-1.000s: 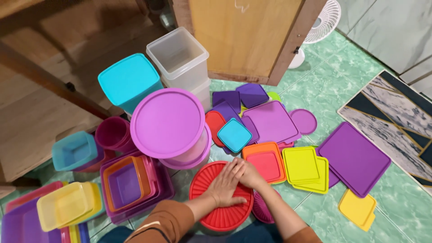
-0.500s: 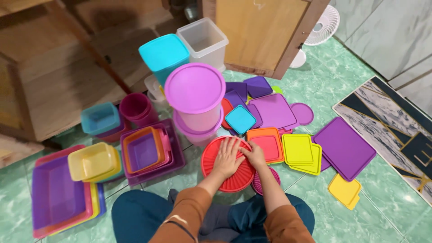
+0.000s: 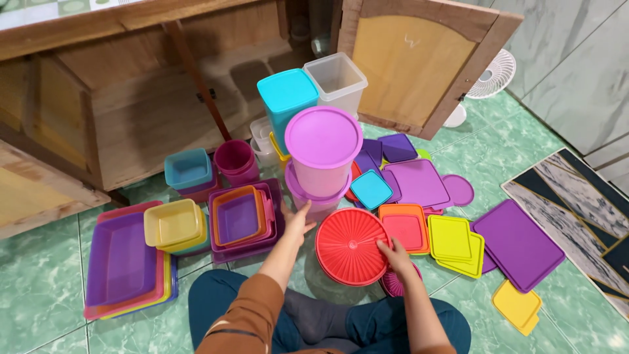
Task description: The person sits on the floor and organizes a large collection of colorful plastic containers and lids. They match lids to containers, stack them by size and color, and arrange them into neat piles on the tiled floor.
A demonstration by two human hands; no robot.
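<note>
in the head view, a person is sitting cross-legged on a green tiled floor (image 3: 52, 288), looking down at a spread of coloured plastic containers and lids. the right hand (image 3: 395, 252) is gripping the right edge of a round red ribbed container (image 3: 350, 246), fingers curled over its rim, and the container is sitting on the floor just in front of the knees. the left hand (image 3: 298, 219) is lying open with fingers spread, well apart from the right hand, touching the base of a stack of round pink containers (image 3: 321, 164) topped with a purple lid. left of that hand, a nest of purple and orange square tubs (image 3: 241, 219) is resting, and beside it a yellow tub (image 3: 171, 224) is sitting on stacked flat trays (image 3: 121, 262). right of the red container, an orange square lid (image 3: 403, 228), yellow-green lids (image 3: 453, 241) and a large purple lid (image 3: 517, 244) are lying flat. a turquoise tall box (image 3: 285, 98) and a clear box (image 3: 337, 82) are standing behind, near an open wooden cabinet door (image 3: 409, 65).
</note>
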